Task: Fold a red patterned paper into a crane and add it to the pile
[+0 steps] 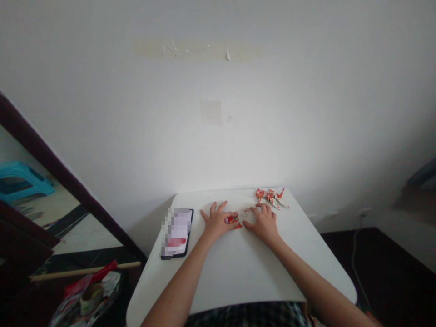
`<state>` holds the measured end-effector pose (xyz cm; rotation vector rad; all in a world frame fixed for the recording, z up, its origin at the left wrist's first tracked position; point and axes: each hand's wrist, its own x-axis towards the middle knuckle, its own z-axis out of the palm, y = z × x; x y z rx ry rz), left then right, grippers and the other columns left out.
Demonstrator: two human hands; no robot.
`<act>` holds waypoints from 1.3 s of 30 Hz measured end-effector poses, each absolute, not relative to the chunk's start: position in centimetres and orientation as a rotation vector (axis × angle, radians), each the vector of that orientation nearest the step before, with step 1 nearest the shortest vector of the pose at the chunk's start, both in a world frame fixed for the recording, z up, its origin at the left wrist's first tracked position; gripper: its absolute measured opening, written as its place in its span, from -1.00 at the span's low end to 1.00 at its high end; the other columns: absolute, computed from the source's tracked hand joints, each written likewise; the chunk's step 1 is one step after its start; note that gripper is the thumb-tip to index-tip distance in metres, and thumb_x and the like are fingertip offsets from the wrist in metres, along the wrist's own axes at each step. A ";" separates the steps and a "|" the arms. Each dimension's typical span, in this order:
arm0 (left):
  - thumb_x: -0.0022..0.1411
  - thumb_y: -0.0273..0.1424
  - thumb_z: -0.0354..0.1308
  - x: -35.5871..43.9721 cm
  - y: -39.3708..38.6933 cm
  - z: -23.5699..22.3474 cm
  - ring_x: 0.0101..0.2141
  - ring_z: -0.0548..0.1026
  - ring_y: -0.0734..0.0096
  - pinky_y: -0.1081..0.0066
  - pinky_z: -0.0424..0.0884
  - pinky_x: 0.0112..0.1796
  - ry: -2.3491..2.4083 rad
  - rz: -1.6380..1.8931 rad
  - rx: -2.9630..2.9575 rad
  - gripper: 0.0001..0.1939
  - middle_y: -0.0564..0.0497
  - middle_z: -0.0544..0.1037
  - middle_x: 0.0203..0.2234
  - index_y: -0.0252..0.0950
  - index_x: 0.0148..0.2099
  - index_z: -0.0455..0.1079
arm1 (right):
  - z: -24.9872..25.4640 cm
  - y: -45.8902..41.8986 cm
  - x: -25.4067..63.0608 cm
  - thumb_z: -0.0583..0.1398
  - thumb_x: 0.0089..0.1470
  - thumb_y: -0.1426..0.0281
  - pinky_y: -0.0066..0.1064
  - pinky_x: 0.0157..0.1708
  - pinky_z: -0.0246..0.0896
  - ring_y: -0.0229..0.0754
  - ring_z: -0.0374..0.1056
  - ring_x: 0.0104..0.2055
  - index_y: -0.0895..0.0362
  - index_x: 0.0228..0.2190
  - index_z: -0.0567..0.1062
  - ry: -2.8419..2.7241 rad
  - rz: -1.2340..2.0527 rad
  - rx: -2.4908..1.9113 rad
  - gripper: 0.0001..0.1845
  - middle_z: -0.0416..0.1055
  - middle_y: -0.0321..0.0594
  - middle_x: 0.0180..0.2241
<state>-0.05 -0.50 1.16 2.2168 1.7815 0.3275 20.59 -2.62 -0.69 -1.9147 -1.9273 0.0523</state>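
A small folded piece of printed paper (244,215), red and cream, lies on the white table (238,268) between my hands. At its left end, my left hand (217,221) holds the paper with thumb and index finger, while the other fingers spread out over the tabletop. My right hand (265,222) has the right end of the paper between its thumb and fingers. Parts of the paper are hidden under the fingertips. Beyond my right hand sit several folded red-and-white paper pieces (271,197), close to the table's back edge.
A phone (177,232) with a blurred screen lies left of my left hand. The white wall (225,154) rises behind the table. On the left are a dark-framed mirror (64,159) showing a blue stool, and a plastic bag of items (91,297) low down.
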 end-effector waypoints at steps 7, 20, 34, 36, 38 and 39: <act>0.14 0.13 0.27 -0.1 -0.3 0.9 0.46 -0.16 -0.34 -0.67 -0.40 0.17 1.778 0.313 2.220 -0.55 0.23 0.08 0.48 0.37 0.10 0.51 | -1.2 -2.9 20.5 0.35 -0.01 -0.03 0.05 0.28 -0.02 0.19 0.06 0.33 0.08 0.15 0.46 -1.968 0.046 -1.894 -0.24 0.24 0.08 0.26; 0.19 0.10 0.25 -0.1 -0.6 1.1 0.45 -0.13 -0.33 -0.64 -0.40 0.19 1.773 0.331 2.218 -0.58 0.19 0.11 0.47 0.32 0.10 0.52 | -2.2 -2.3 21.6 0.33 0.08 0.05 0.02 0.24 0.11 0.14 0.14 0.29 0.03 0.09 0.52 -1.854 0.087 -1.755 -0.41 0.29 0.01 0.21; 0.21 0.04 0.25 0.3 -0.7 0.5 0.43 -0.06 -0.28 -0.59 -0.37 0.23 1.791 0.410 2.236 -0.61 0.12 0.22 0.43 0.22 0.08 0.55 | -1.2 -2.6 21.3 0.37 0.06 0.37 -0.10 0.22 0.16 0.02 0.19 0.23 -0.16 -0.36 0.72 -2.020 0.253 -1.488 -0.86 0.44 -0.23 0.07; 0.21 0.03 0.26 0.3 -0.7 0.5 0.44 -0.07 -0.26 -0.59 -0.38 0.23 1.788 0.406 2.232 -0.60 0.12 0.21 0.43 0.22 0.09 0.54 | -1.1 -2.7 21.3 0.38 0.06 0.37 -0.09 0.23 0.14 0.02 0.17 0.25 -0.17 -0.37 0.72 -2.042 0.254 -1.502 -0.86 0.43 -0.24 0.08; 0.21 0.03 0.26 0.3 -0.7 0.5 0.44 -0.08 -0.24 -0.59 -0.39 0.23 1.785 0.392 2.227 -0.60 0.13 0.20 0.44 0.22 0.09 0.54 | -1.0 -2.7 21.3 0.38 0.06 0.36 -0.10 0.24 0.13 0.02 0.16 0.26 -0.17 -0.37 0.72 -2.051 0.243 -1.526 -0.87 0.43 -0.25 0.09; 0.21 0.03 0.26 0.3 -0.7 0.5 0.45 -0.09 -0.24 -0.60 -0.40 0.22 1.783 0.385 2.227 -0.60 0.13 0.19 0.44 0.22 0.09 0.54 | -0.9 -2.7 21.2 0.37 0.07 0.35 -0.11 0.23 0.13 0.02 0.16 0.26 -0.17 -0.36 0.72 -2.044 0.238 -1.542 -0.87 0.43 -0.25 0.09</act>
